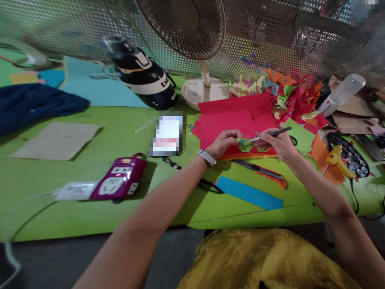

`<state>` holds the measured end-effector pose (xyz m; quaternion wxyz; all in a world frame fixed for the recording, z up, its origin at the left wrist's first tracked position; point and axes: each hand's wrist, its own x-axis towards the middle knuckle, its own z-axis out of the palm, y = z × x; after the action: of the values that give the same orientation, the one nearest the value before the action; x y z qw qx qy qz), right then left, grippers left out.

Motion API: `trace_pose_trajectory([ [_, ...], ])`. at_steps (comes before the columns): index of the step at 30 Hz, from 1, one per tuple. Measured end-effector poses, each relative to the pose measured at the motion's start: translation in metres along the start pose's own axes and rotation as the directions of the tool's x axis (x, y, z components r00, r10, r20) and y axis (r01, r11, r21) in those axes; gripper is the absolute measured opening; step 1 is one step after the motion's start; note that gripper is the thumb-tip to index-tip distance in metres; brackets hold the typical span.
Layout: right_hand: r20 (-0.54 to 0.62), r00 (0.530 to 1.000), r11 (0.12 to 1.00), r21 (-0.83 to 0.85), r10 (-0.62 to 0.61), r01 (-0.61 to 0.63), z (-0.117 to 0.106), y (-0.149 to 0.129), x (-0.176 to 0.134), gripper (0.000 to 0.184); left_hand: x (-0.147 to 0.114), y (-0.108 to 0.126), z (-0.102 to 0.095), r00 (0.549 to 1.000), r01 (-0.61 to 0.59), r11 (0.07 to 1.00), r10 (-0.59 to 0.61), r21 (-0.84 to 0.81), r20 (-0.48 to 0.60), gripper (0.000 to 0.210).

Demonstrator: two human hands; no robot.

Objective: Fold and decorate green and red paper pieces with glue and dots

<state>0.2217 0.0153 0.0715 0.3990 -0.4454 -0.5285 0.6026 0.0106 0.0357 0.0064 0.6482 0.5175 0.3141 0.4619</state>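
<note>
My left hand [224, 143] is closed on the edge of a small green paper piece [246, 147] with blue dots on it. In my right hand [275, 143] is a pair of tweezers [281, 131], its tips at the green paper. Both hands are over red paper sheets [222, 116], where small blue bits lie scattered. Nearer me lie an orange utility knife [264, 172] and a blue paper strip [249, 192]. The fingers partly hide the green piece, and I cannot tell whether the tweezer tips grip a bit.
A fan [207, 90] and a dark flask [147, 76] stand behind. Left are a phone [167, 134], a purple power strip [120, 178] with its cable, and brown paper [57, 140]. On the right sit folded paper pieces [288, 92], a clear bottle [343, 94] and a yellow glue gun [338, 162].
</note>
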Motion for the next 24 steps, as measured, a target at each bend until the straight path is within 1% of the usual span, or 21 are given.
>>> trace_pose_trajectory([
  [13,-0.023,1.000,1.000,0.005,0.011,-0.011,0.0029,-0.0018,-0.0001,0.044,-0.0004,-0.0012,-0.0006,1.000,-0.006,1.000,0.006,0.024,-0.002,0.009],
  [19,-0.021,1.000,1.000,-0.007,0.012,-0.012,0.0027,-0.0021,-0.0004,0.044,-0.0007,-0.0018,-0.0014,1.000,0.009,1.000,-0.009,0.007,0.001,0.011],
  [24,-0.042,0.999,1.000,-0.006,0.012,-0.012,0.0014,-0.0046,-0.0014,0.044,0.0002,-0.0041,-0.0028,1.000,0.008,1.000,-0.008,0.003,-0.005,0.011],
])
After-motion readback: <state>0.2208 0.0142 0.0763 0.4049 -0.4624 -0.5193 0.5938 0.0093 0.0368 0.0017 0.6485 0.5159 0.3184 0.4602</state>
